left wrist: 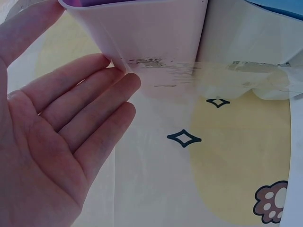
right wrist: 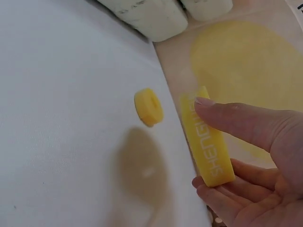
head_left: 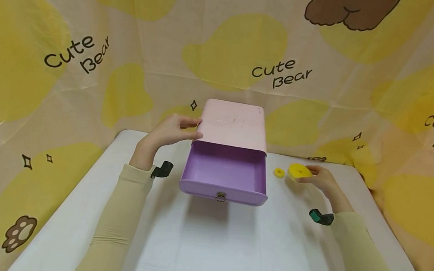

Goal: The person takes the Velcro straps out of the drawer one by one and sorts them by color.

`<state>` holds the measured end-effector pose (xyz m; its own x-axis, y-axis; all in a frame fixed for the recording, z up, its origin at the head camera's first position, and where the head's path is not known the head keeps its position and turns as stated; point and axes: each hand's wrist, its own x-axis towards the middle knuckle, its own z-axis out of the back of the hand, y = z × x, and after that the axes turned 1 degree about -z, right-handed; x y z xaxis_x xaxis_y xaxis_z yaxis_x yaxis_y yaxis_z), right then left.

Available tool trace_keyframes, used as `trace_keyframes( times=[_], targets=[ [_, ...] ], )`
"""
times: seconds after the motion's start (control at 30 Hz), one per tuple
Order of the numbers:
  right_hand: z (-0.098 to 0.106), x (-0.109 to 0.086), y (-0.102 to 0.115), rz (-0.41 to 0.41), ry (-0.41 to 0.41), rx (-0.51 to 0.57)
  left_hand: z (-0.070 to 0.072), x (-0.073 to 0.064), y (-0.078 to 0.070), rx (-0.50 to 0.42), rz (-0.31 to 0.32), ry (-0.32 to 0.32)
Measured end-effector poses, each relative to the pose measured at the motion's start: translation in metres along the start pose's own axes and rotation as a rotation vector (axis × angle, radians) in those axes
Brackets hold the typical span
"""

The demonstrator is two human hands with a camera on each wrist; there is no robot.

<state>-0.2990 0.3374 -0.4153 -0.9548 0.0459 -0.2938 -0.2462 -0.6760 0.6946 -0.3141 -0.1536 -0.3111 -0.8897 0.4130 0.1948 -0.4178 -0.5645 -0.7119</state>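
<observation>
A pink box (head_left: pixel 234 124) stands near the back of the table with its purple drawer (head_left: pixel 221 192) pulled out toward me. My left hand (head_left: pixel 171 130) touches the box's left side, fingers nearly straight and thumb at the front edge; the left wrist view shows the fingertips (left wrist: pixel 131 82) against the wall. On the right, my right hand (head_left: pixel 323 180) pinches a thick yellow disc (head_left: pixel 298 171) between thumb and fingers. White lettering runs along the disc's rim (right wrist: pixel 207 146). Between disc and box lies a small yellow ring (right wrist: pixel 144 111) on the table.
A white-covered table (head_left: pixel 207 251) spans the view, with a bear-print curtain (head_left: pixel 225 37) behind it and along both sides. A small metal ring pull (head_left: pixel 221 197) hangs on the drawer front. Two dark wrist devices (head_left: pixel 163 169) sit at the sleeve cuffs.
</observation>
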Motion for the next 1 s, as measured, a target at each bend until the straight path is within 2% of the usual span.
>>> trace_keyframes(
  times=[0.63, 1.0],
  targets=[
    [-0.016, 0.026, -0.031, -0.046, -0.059, 0.030, 0.000, -0.003, 0.000, -0.003, 0.000, 0.007],
    [-0.026, 0.032, -0.038, 0.008, -0.106, 0.061, 0.001, -0.003, -0.002, -0.003, -0.005, 0.002]
  ],
)
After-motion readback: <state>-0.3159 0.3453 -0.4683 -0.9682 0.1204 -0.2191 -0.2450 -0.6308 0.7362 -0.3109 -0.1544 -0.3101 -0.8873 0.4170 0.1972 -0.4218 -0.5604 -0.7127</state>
